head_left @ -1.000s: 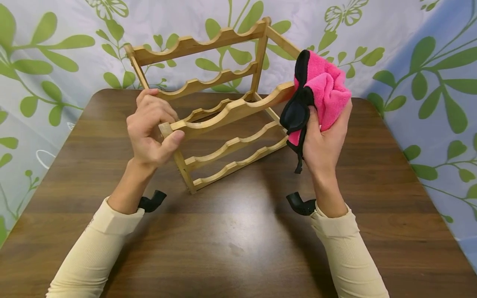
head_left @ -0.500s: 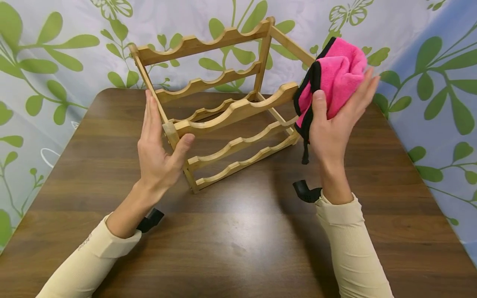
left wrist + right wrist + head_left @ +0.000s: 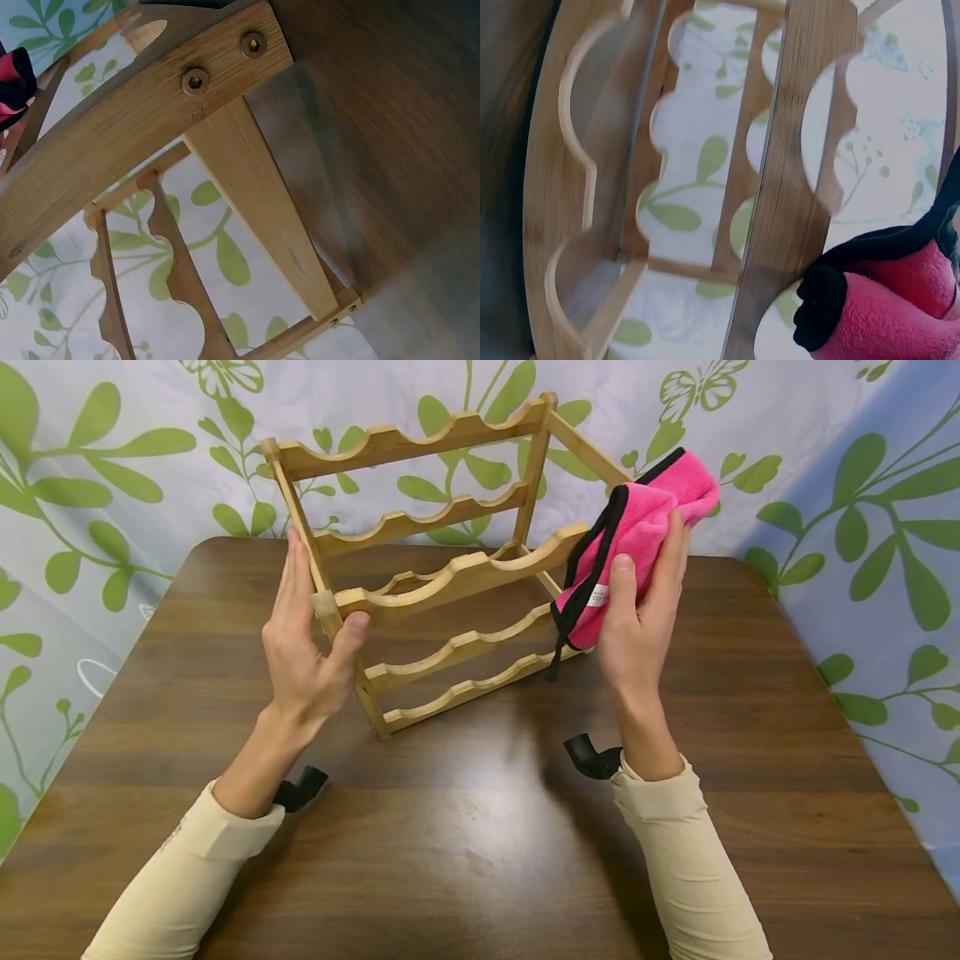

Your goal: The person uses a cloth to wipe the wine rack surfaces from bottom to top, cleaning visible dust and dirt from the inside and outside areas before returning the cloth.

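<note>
A wooden wine rack (image 3: 457,581) with scalloped rails stands on the table, turned at an angle. My left hand (image 3: 303,647) lies along its near left corner post, fingers straight and thumb by the front rail's end. In the left wrist view, two bolts mark a wooden bar of the wine rack (image 3: 112,127). My right hand (image 3: 641,627) holds a bunched pink cloth (image 3: 652,518) with black edging between thumb and fingers. The cloth covers the right end of the front top rail. A small white tag shows near the thumb. In the right wrist view the cloth (image 3: 889,311) overlaps a rail.
The dark wood-grain table (image 3: 465,852) reaches back to a curtain (image 3: 847,527) printed with green leaves and butterflies. Black curved pieces (image 3: 592,757) sit at both wrists, beside the rolled cream cuffs.
My left hand has gone from curled over the rack's corner to straight-fingered against its post. The right hand swung out to the right with the cloth, then came back left and lower over the rail.
</note>
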Action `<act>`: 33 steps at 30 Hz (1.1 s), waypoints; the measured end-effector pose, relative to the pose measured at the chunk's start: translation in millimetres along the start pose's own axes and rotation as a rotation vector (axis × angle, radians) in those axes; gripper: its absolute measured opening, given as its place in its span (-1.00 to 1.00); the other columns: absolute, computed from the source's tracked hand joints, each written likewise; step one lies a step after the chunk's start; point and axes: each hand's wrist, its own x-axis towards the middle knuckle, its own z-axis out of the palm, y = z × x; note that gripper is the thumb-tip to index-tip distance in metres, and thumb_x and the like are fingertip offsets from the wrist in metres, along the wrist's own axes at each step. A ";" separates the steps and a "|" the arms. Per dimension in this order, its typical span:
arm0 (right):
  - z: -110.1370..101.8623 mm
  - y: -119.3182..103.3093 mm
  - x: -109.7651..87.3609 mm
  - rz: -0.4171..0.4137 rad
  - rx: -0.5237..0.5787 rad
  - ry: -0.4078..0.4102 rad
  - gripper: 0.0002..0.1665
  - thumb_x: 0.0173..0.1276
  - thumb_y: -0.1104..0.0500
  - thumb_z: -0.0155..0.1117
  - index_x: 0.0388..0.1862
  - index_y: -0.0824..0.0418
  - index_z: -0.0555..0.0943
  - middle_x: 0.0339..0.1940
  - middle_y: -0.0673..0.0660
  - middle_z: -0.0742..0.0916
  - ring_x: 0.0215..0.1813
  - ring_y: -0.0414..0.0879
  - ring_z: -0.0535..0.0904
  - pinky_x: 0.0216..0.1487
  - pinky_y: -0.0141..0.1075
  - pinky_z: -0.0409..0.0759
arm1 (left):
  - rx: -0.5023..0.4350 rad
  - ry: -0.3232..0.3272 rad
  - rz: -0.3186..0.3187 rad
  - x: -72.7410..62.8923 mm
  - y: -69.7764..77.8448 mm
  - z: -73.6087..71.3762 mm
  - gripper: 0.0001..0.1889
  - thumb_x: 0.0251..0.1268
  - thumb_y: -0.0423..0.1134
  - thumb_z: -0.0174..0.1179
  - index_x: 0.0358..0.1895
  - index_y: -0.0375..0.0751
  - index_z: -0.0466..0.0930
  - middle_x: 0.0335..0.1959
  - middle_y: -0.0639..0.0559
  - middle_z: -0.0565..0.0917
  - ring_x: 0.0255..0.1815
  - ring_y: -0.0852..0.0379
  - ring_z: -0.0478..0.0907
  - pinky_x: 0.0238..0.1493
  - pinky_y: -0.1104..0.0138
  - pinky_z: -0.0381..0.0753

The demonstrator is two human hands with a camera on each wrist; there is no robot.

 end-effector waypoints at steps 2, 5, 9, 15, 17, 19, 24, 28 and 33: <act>5.1 -9.0 -5.7 0.008 0.063 0.022 -0.26 0.44 0.31 0.04 0.55 0.39 0.08 0.55 0.15 0.21 0.48 -0.22 0.13 0.39 -0.28 0.27 | -0.010 0.008 0.004 1.2 -2.4 -0.7 0.12 0.30 0.46 -0.05 0.31 -0.75 0.20 0.39 -0.50 0.25 0.47 -0.14 0.19 0.45 0.12 0.14; 8.5 -17.9 -12.0 0.008 0.103 0.059 -0.25 0.37 0.35 0.12 0.51 0.42 0.15 0.48 0.16 0.30 0.43 -0.16 0.21 0.38 -0.28 0.29 | -0.030 0.026 0.011 3.9 -5.3 0.0 0.12 0.29 0.47 -0.04 0.29 -0.76 0.22 0.36 -0.51 0.28 0.45 -0.15 0.24 0.43 0.12 0.18; 10.1 -18.3 -16.7 -0.040 0.111 0.104 -0.24 0.28 0.37 0.23 0.44 0.44 0.25 0.37 0.18 0.38 0.37 -0.09 0.29 0.31 -0.22 0.41 | -0.050 0.048 0.022 6.8 -7.9 -0.5 0.12 0.27 0.48 -0.02 0.25 -0.77 0.26 0.33 -0.52 0.32 0.41 -0.18 0.28 0.41 0.12 0.22; 6.2 4.0 -18.9 -0.078 0.092 0.153 -0.21 0.19 0.31 0.38 0.40 0.36 0.32 0.27 0.14 0.41 0.28 -0.04 0.38 0.15 -0.19 0.55 | -0.077 0.049 0.050 10.5 -13.1 0.3 0.12 0.26 0.48 -0.02 0.24 -0.77 0.29 0.31 -0.51 0.35 0.39 -0.20 0.31 0.40 0.10 0.24; 5.8 9.2 -19.9 -0.062 0.109 0.161 -0.18 0.17 0.30 0.40 0.41 0.32 0.33 0.27 0.13 0.41 0.24 -0.02 0.41 0.10 -0.20 0.58 | -0.086 0.045 0.055 12.3 -15.0 1.1 0.12 0.26 0.48 -0.02 0.24 -0.76 0.29 0.30 -0.51 0.36 0.39 -0.19 0.32 0.39 0.09 0.25; 7.7 8.6 -22.5 -0.050 0.133 0.160 -0.16 0.16 0.30 0.42 0.42 0.30 0.32 0.27 0.13 0.41 0.22 0.01 0.43 0.07 -0.19 0.60 | -0.090 0.038 0.056 14.2 -16.9 1.1 0.12 0.27 0.48 -0.03 0.25 -0.76 0.28 0.30 -0.51 0.36 0.38 -0.20 0.33 0.39 0.09 0.25; 16.5 4.6 -30.6 -0.048 0.183 0.143 -0.14 0.15 0.30 0.44 0.43 0.30 0.31 0.26 0.15 0.41 0.20 0.04 0.46 0.05 -0.16 0.62 | -0.101 0.020 0.043 16.4 -22.0 -1.1 0.11 0.27 0.47 -0.03 0.27 -0.74 0.27 0.30 -0.50 0.37 0.38 -0.17 0.33 0.40 0.09 0.24; 24.8 1.1 -37.9 -0.050 0.195 0.127 -0.08 0.14 0.26 0.46 0.45 0.30 0.25 0.27 0.13 0.41 0.24 0.02 0.43 0.04 -0.13 0.63 | -0.130 0.002 0.039 19.6 -27.4 -1.4 0.12 0.26 0.47 -0.01 0.29 -0.73 0.24 0.33 -0.46 0.36 0.40 -0.13 0.32 0.42 0.08 0.21; 31.4 -0.9 -45.0 -0.063 0.166 0.117 -0.01 0.14 0.23 0.47 0.48 0.34 0.19 0.28 0.12 0.39 0.27 -0.02 0.38 0.06 -0.12 0.61 | -0.176 -0.027 0.024 23.0 -36.4 1.3 0.13 0.25 0.48 -0.01 0.34 -0.70 0.20 0.37 -0.43 0.32 0.43 -0.07 0.28 0.44 0.06 0.16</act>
